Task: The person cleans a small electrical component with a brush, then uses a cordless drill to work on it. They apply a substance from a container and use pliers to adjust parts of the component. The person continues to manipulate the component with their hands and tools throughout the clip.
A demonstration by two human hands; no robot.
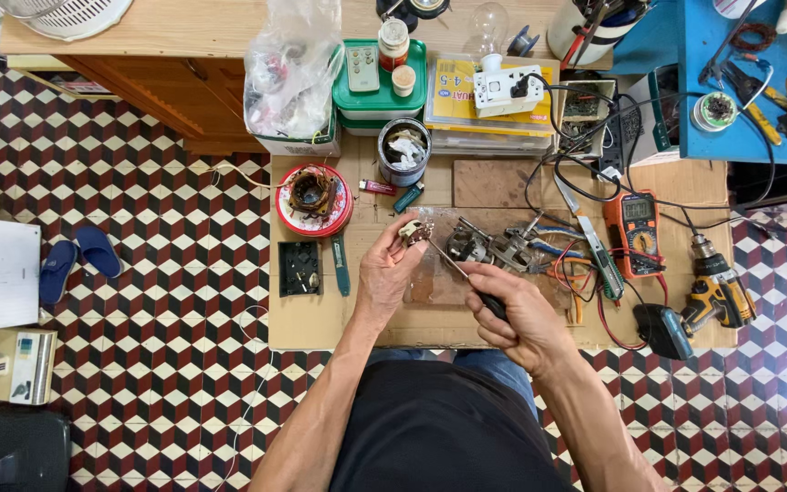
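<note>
Cardboard sheet (321, 328) mid-floor, left hand (386, 273) pinching small switch part (410, 232), right hand (516, 319) gripping screwdriver (466, 278), tools crowding right edge

Multimeter (635, 232) lies on the cardboard (321, 319), drill (712, 292) right of it

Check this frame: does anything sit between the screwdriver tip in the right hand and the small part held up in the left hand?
Nothing visible does. The left hand holds the small part above the cardboard, and the screwdriver in the right hand runs straight to it. The metal parts lie off to the side.
</note>
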